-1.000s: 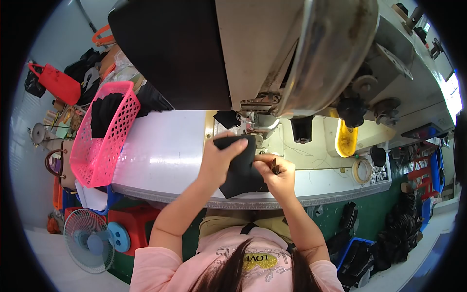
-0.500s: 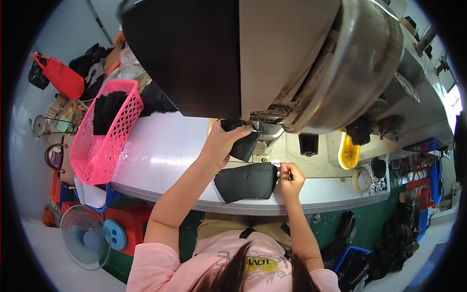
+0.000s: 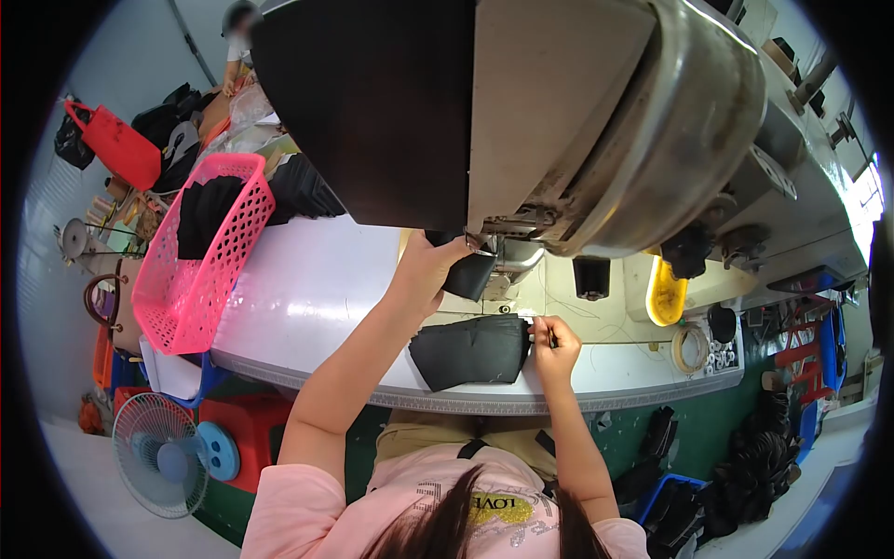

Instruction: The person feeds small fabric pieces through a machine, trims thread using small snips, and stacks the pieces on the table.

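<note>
My left hand (image 3: 424, 273) is closed on a black fabric piece (image 3: 471, 276), thumb on top, right beside the needle area of the sewing machine (image 3: 559, 121). The machine head hides part of the piece. Below it, a stack of black cut pieces (image 3: 470, 351) lies flat near the front edge of the table. Against the right end of this stack is my right hand (image 3: 557, 352), its fingers curled in a pinch. Something small and dark shows between those fingers, too little of it to name.
A pink basket (image 3: 200, 270) with black pieces stands on the left, beside another black stack (image 3: 303, 189). To the right are a yellow tray (image 3: 667, 293), a tape roll (image 3: 690, 348) and bobbins (image 3: 724, 359). A fan (image 3: 168, 456) stands lower left. Another person (image 3: 239, 51) is at the far left.
The black piece under the machine has shifted slightly with my left hand, and less of it shows. My right hand has barely moved. The other person has come further into view.
</note>
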The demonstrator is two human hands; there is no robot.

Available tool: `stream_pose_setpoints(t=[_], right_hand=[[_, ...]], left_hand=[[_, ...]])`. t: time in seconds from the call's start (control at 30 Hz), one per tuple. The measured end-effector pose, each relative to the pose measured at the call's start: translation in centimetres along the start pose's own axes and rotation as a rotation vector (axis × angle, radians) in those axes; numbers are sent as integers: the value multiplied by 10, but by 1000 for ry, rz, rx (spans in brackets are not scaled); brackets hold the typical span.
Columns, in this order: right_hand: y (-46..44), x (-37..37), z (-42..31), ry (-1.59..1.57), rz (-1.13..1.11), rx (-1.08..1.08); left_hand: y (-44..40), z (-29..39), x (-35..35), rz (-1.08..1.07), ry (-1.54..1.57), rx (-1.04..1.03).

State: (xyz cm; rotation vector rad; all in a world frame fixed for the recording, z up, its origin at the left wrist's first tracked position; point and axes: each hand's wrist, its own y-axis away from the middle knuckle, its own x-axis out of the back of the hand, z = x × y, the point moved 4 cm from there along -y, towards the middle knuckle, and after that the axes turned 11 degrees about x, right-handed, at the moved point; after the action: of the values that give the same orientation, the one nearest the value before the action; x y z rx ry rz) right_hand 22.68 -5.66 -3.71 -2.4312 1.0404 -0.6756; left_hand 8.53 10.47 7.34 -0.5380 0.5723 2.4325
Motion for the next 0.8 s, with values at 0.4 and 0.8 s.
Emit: stream_pose_setpoints(t=[0.4,0.8], right_hand=[[2,0,1,-24,-13,-9],[3,-4,2,-21,-19,33]], left_hand=[[0,3,11,-12,84,-77],[25,34,40,299,-75,-487]])
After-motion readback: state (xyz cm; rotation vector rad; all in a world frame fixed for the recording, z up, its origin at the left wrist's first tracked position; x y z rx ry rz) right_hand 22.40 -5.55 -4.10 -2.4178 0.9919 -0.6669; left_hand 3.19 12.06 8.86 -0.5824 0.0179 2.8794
